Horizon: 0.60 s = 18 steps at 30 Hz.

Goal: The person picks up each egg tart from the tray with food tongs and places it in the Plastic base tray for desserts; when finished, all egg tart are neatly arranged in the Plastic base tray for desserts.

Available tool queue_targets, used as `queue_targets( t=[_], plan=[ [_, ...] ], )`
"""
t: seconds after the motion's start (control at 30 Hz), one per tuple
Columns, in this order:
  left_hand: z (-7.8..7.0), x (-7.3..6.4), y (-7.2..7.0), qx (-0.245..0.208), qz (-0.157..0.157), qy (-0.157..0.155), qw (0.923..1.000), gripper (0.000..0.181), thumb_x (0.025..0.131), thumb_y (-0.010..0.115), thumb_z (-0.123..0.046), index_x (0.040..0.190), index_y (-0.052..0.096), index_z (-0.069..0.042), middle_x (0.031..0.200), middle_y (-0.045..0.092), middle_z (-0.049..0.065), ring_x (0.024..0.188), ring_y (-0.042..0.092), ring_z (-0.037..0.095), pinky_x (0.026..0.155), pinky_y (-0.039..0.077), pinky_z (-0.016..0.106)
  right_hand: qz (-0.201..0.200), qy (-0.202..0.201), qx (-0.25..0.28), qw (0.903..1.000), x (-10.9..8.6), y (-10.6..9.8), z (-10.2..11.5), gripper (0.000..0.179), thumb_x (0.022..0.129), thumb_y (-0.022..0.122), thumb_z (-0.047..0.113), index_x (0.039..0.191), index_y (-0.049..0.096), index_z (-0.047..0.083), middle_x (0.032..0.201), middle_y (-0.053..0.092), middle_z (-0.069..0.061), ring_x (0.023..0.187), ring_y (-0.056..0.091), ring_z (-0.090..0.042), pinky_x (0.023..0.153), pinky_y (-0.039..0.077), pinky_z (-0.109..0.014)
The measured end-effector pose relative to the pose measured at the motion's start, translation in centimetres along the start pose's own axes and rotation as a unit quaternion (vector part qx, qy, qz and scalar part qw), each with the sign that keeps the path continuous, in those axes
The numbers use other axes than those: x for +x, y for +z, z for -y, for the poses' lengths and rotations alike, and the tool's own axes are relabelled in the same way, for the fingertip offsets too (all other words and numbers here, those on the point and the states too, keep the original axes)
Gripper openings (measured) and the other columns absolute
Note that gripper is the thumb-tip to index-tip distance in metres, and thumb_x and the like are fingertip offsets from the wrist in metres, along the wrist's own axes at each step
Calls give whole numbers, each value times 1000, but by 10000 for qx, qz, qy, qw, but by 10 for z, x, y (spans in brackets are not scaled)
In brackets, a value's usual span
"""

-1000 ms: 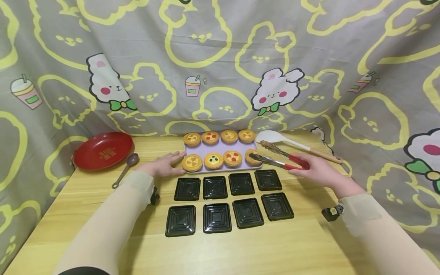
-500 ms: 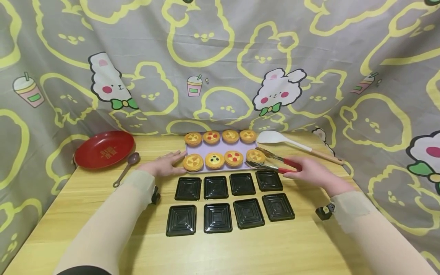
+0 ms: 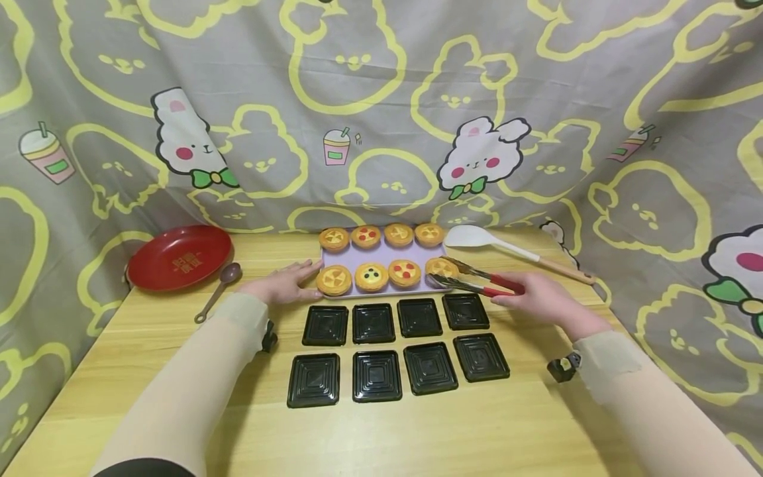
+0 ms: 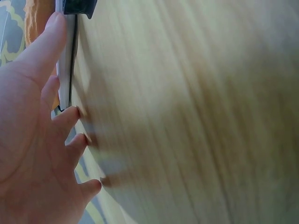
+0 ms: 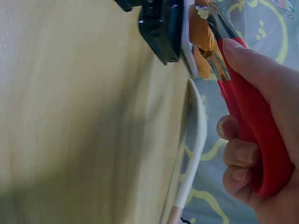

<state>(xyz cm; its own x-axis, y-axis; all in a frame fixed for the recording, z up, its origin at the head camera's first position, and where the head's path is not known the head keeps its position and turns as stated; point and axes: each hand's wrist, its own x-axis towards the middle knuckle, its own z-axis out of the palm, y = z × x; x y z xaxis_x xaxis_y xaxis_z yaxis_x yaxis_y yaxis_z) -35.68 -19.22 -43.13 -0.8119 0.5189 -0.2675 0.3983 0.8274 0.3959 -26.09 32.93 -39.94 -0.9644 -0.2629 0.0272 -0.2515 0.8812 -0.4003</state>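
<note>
My right hand (image 3: 539,301) grips red-handled metal tongs (image 3: 505,283) around the handles. The tongs' arms straddle the front right egg tart (image 3: 442,267), which has a fruit-like topping, on a lilac tray (image 3: 387,259). The thumb lies along the red handle (image 5: 254,107) in the right wrist view. At the tray's left end rests my left hand (image 3: 283,283), fingers extended, its thumb beside the front left tart (image 3: 334,281). In the left wrist view, its thumb (image 4: 49,39) lies against the tray side (image 4: 66,70) and the other fingertips touch the tabletop.
Several square black plastic trays (image 3: 375,376) lie in two rows before the lilac tray. A white ladle (image 3: 471,236) with a wooden handle lies behind the right hand. Left are a red plate (image 3: 179,260) and a brown spoon (image 3: 229,275). A patterned curtain (image 3: 381,119) hangs behind.
My right hand has brought the tongs left and around the front right tart. Their arms have drawn slightly closer together around it. The left hand stays at the tray.
</note>
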Motion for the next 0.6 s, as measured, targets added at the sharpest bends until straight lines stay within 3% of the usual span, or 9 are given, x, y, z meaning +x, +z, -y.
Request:
queue_targets(
  t=[0.2,0.3,0.53,0.6],
  plan=[
    [0,0,0,-14,11,-18,10000,86,95,60,-51,160,16,-15,162,8,22,146,6,46,112,6,69,-138,-130,137,9997,-14,-16,-1,62,89,73,44,137,60,7,129,63,-19,106,62,-30,90,47,-49],
    [2,1,0,-21,7,-27,10000,86,95,59,-52,160,16,-15,162,8,21,146,6,45,112,5,69,-207,-182,-41,9996,-26,-27,0,63,88,72,48,136,62,8,125,65,-19,91,62,-25,79,47,-42],
    [5,3,1,-17,9,-13,10000,86,95,58,-54,160,16,-16,162,8,20,146,6,45,111,4,70,-69,-92,-98,9999,-59,-36,-3,60,88,72,48,134,64,11,123,67,-12,91,63,-20,77,47,-36],
    [5,2,1,-20,10,-2,10000,86,95,58,-54,160,16,-16,162,8,20,146,6,45,111,4,70,9,-68,-108,9999,-67,-35,-4,59,88,73,47,134,64,12,119,69,-10,84,60,-15,73,47,-32]
  ],
)
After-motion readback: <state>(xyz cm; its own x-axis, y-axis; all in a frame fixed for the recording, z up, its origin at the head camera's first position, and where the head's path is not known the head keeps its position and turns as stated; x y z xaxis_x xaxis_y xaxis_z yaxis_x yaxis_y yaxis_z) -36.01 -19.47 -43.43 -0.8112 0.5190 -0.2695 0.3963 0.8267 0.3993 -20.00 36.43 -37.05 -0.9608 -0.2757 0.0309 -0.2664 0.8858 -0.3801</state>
